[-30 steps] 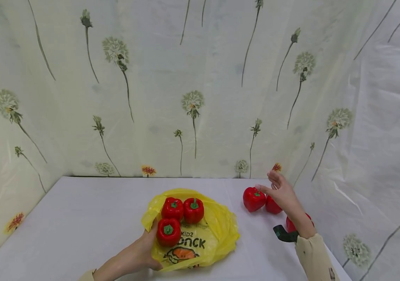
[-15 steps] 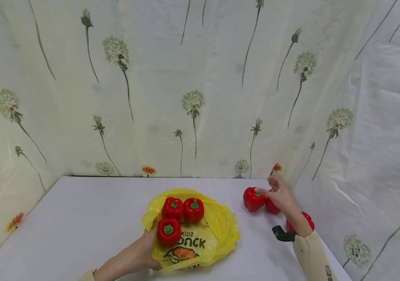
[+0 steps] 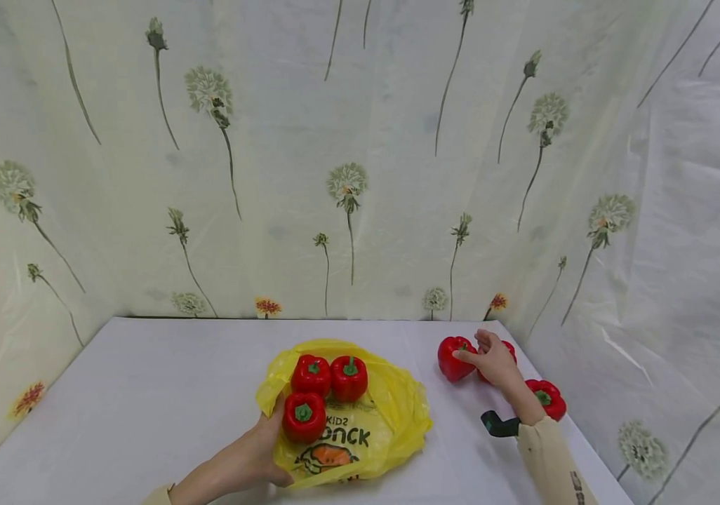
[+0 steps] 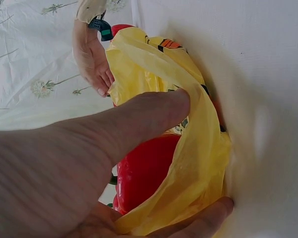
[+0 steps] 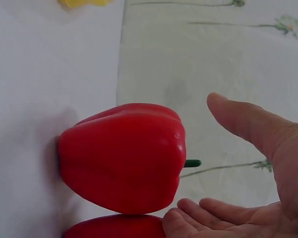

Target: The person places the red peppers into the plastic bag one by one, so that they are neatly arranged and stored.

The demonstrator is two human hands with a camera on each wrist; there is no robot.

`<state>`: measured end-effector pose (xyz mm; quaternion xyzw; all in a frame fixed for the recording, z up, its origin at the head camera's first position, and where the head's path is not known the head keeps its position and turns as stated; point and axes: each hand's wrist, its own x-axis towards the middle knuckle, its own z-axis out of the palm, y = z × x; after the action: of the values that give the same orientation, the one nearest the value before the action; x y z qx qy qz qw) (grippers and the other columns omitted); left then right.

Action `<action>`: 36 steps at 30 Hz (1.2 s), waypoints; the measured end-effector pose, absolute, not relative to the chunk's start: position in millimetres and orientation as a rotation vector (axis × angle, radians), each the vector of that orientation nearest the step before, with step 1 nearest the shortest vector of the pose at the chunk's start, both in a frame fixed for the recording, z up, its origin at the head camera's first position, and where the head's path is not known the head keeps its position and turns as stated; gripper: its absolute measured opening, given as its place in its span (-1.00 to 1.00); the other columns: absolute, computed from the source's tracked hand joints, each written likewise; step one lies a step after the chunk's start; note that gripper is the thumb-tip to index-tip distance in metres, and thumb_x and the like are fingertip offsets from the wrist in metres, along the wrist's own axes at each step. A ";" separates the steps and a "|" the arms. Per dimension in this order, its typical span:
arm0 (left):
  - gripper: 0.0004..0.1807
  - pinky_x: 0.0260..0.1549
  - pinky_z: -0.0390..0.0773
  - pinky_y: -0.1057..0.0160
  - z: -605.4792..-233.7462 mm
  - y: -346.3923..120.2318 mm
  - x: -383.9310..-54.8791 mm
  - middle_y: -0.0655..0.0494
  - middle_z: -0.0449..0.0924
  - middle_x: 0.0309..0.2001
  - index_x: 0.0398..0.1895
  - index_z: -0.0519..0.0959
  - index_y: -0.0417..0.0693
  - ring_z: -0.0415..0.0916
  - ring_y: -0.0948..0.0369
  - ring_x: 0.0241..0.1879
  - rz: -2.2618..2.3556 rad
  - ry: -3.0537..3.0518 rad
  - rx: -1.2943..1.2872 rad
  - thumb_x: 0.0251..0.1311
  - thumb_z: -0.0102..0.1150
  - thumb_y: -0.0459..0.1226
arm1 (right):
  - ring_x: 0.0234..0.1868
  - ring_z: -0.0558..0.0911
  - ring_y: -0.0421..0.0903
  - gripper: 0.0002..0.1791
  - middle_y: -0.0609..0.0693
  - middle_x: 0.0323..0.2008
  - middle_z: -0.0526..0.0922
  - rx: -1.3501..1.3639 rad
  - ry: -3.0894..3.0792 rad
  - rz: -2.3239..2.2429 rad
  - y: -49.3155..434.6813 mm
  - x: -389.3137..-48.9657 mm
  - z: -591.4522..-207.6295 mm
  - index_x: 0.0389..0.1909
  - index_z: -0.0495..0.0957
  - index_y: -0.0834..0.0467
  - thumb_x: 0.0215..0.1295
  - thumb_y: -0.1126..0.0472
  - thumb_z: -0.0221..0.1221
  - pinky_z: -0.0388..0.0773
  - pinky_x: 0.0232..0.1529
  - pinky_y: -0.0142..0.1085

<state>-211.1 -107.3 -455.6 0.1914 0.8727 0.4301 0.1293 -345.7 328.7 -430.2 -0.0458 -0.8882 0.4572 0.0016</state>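
My left hand [image 3: 257, 454] grips the near left edge of a yellow plastic bag [image 3: 398, 407], thumb inside it and fingers outside, as the left wrist view shows. On the bag's open inside stand 3 red bell peppers, one close to that hand [image 3: 303, 419] and two behind it. At the right, my right hand [image 3: 492, 359] is over the peppers with thumb and fingers spread. In the right wrist view a bell pepper [image 5: 129, 158] stands with its green stem toward the hand, which holds nothing. A second bell pepper [image 3: 509, 349] is partly hidden behind the hand.
Another red bell pepper [image 3: 547, 400] stands beside the right forearm, near the table's right edge. The white table [image 3: 145, 393] meets a dandelion-print curtain [image 3: 385, 210] at the back. A dark strap piece [image 3: 500, 425] sticks out from the right wrist.
My right hand has come down and slightly left toward the peppers at the back right. The pepper by the forearm shows more fully. The left hand and bag have stayed put.
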 end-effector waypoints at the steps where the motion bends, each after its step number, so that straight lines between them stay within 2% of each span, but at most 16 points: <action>1: 0.58 0.29 0.16 -0.31 -455.6 -107.3 -211.1 -0.31 -0.35 0.51 0.48 -0.52 -0.23 -0.04 -0.22 0.44 1.247 2.536 0.554 -0.40 0.60 -0.35 | 0.44 0.11 0.30 0.08 0.35 0.45 0.05 -0.140 -2.787 1.432 328.7 -346.1 -431.2 0.47 -0.10 0.32 0.15 -0.07 0.31 0.30 0.32 0.09; 12: 0.59 0.29 0.18 -0.29 -456.8 -107.8 -211.6 -0.31 -0.35 0.51 0.48 -0.53 -0.24 -0.02 -0.22 0.44 1.241 2.547 0.565 -0.40 0.61 -0.33 | 0.45 0.12 0.29 0.04 0.35 0.45 0.07 -0.136 -2.781 1.447 321.6 -342.9 -431.7 0.47 -0.09 0.32 0.18 -0.02 0.30 0.31 0.31 0.08; 26: 0.59 0.26 0.21 -0.30 -457.3 -108.2 -212.5 -0.31 -0.33 0.51 0.48 -0.54 -0.21 0.01 -0.23 0.43 1.235 2.547 0.567 -0.38 0.61 -0.32 | 0.40 0.18 0.29 0.07 0.34 0.42 0.13 -0.162 -2.810 1.254 314.3 -348.7 -439.8 0.47 -0.05 0.29 0.09 0.01 0.37 0.43 0.20 0.13; 36: 0.59 0.29 0.11 -0.33 -456.2 -106.8 -212.3 -0.31 -0.33 0.52 0.50 -0.54 -0.12 -0.11 -0.27 0.45 1.271 2.519 0.555 -0.40 0.60 -0.35 | 0.28 0.21 0.34 0.08 0.34 0.33 0.22 -0.343 -2.850 1.175 316.7 -349.1 -456.7 0.45 0.03 0.24 0.03 -0.07 0.40 0.52 0.09 0.18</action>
<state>-212.3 -106.8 -456.2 0.1914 0.8683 0.4382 0.1323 -349.1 316.7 -456.7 -0.1106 -0.9187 0.3786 0.0198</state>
